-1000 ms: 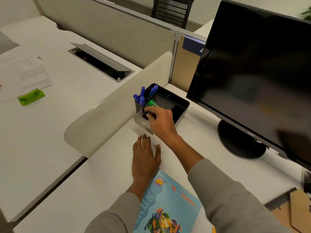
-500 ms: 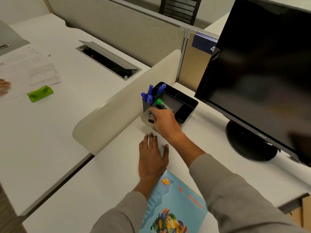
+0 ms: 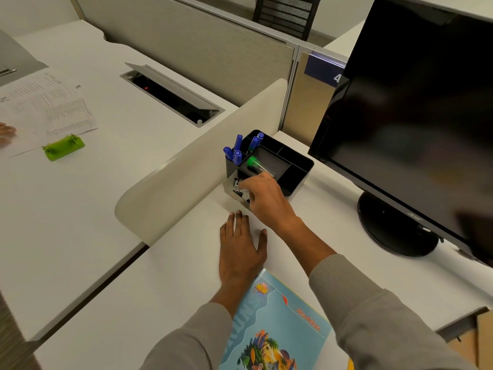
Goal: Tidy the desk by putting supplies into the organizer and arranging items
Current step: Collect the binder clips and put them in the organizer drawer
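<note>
— A person's right hand (image 3: pixel 262 198) curls over binder clips (image 3: pixel 238 186) in the organizer (image 3: pixel 296 177)'s front drawer (image 3: pixel 229 186); whether it pinches one cannot be told. The left hand (image 3: pixel 240 247) lies flat, fingers straight.

— The clips look light and stiff, best taken by their wire handles.

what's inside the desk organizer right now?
In the organizer, blue-capped pens stand in the rear slots, a green-capped clear tube lies in the middle tray, and black binder clips sit in the clear front drawer. The right hand covers the rest of that drawer.
</note>
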A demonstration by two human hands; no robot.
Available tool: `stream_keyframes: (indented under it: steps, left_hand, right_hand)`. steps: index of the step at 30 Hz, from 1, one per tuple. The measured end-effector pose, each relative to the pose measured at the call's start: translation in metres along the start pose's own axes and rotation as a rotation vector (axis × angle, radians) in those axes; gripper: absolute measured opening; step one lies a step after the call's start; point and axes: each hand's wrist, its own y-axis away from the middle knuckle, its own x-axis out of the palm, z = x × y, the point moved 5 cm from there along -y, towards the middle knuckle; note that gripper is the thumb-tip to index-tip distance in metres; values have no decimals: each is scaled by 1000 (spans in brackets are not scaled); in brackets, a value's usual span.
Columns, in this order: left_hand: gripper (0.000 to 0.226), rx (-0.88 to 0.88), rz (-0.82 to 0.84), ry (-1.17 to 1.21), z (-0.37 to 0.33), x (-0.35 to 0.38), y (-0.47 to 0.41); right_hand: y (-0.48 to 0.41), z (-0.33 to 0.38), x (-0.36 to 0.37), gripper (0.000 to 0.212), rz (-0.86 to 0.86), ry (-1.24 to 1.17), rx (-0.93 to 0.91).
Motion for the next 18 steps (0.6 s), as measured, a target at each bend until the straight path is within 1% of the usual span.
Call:
stream_keyframes:
  steps: [3,5,8,10,12,15,18]
  left_hand:
    - [71,1,4,2,0,0,0]
    - [70,6,2,0,-1,-1,0]
    - [69,15,-1,-6,-2,-1,0]
    - [70,28,-4,-21,-1,-1,-1]
    - [71,34,-8,-26,-1,0,-1]
    - [70,28,-9,-31,0,0,-1]
    - [71,27,-5,-42,0,1,-1]
  right_hand:
    - [-2,0,6,38,93,81,22]
    - [-4,1,5,36,118,178,22]
    - [-4,8,-1,34,68,201,-17]
    - [-4,14,-3,39,29,170,-61]
    - [-4,17,-1,40,37,195,-79]
    - [-4,15,0,29,42,277,-48]
    - [-2,11,-2,30,12,262,1]
